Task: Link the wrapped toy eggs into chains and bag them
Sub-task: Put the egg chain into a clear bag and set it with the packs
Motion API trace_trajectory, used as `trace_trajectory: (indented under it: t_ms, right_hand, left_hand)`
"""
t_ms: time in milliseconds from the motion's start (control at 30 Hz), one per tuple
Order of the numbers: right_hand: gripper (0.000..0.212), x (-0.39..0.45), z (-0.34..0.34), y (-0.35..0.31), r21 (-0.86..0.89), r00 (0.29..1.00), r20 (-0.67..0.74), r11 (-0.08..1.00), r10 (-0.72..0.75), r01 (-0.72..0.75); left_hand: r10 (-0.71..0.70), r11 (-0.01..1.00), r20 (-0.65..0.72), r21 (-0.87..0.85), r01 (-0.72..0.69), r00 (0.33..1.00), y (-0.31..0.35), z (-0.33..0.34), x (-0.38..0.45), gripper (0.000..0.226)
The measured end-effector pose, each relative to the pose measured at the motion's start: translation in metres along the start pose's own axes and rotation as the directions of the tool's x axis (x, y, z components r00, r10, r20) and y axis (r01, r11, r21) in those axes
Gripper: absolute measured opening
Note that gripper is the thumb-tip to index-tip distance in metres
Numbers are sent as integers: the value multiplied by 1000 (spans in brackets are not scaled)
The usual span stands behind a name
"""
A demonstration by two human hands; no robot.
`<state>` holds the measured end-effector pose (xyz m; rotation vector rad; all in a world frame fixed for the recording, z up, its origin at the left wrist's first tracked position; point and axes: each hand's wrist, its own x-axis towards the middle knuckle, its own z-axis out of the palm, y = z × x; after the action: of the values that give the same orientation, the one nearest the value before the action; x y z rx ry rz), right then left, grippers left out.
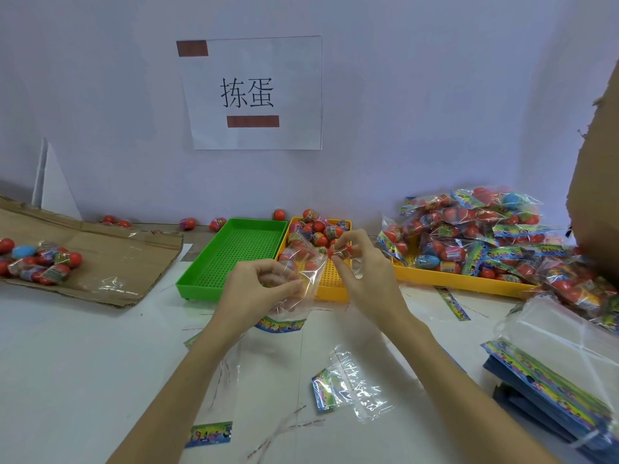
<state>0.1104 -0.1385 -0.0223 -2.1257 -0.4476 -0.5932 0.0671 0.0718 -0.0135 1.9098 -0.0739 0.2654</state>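
Observation:
My left hand [258,289] pinches the mouth of a clear plastic bag [303,272] with a colourful header, held above the table's middle. Red eggs show through the bag. My right hand [365,266] pinches a red wrapped toy egg [340,252] just right of the bag's opening. Behind both hands a small yellow tray [335,283] holds a heap of wrapped eggs [318,229].
An empty green tray [234,256] stands left of the yellow one. A large yellow tray [452,277] at right is piled with filled bags [485,229]. Cardboard [117,262] at left carries loose eggs [37,259]. Empty bags [348,386] lie on the table; a stack [552,373] sits right.

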Motion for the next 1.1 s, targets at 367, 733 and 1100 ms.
trace_trajectory:
  t_ms: [367,733,1100]
  right_hand:
    - [31,1,-5,-9,-36,974,-214,996,69,-79]
    - [38,0,-9,-38,248,988,22,958,-154,143]
    - [21,-5,-2,-45,290,982,164,956,-90,39]
  left_hand:
    - [1,1000,28,-23,0,1000,0,0,0,14]
    - [147,987,52,54,-150,988,4,7,-1,24]
    - [205,977,13,51,-205,979,11,8,-6,24]
